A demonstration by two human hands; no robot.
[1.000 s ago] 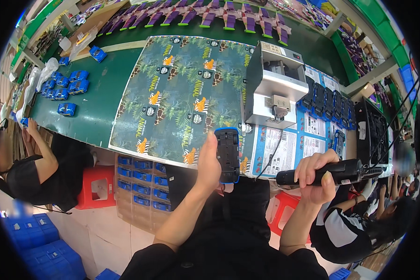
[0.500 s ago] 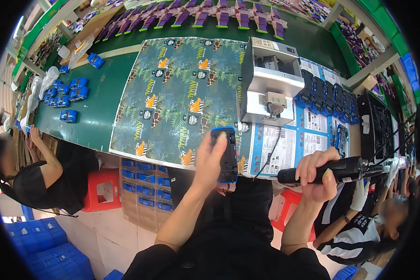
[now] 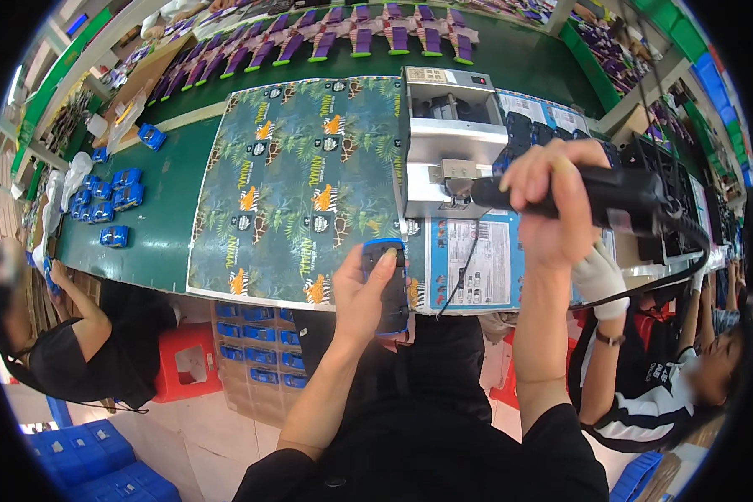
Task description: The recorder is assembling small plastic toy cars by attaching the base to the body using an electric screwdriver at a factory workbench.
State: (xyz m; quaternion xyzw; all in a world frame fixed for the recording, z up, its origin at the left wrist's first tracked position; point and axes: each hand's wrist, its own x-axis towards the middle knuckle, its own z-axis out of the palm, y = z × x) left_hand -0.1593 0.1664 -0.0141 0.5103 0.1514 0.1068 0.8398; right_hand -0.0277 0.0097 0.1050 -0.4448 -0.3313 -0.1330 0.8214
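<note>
My left hand [image 3: 358,293] is closed around a blue toy car [image 3: 396,289], its black underside turned up and my thumb pressed on it. The car hangs just over the table's front edge. In my right hand [image 3: 556,197] is a black electric screwdriver [image 3: 615,199], gripped round its body. Its nose is at the front of a silver metal screw feeder [image 3: 448,134], by the small block there. Whether the bit touches the feeder is hidden. Several toy cars [image 3: 519,134] with black undersides up lie behind my right hand, partly covered.
Patterned animal-print sheets [image 3: 297,184] cover the green table. Blue toy cars [image 3: 115,236] stand at left; more fill a divided box [image 3: 259,335] below. Purple doll-like pieces [image 3: 368,42] line the back. A co-worker's gloved hand [image 3: 598,280] is beside my right forearm; another person sits left.
My right hand has raised the screwdriver forward from the table's front edge to the feeder. My left hand still holds the car, slightly lower left in view. The co-worker's gloved hand has come closer.
</note>
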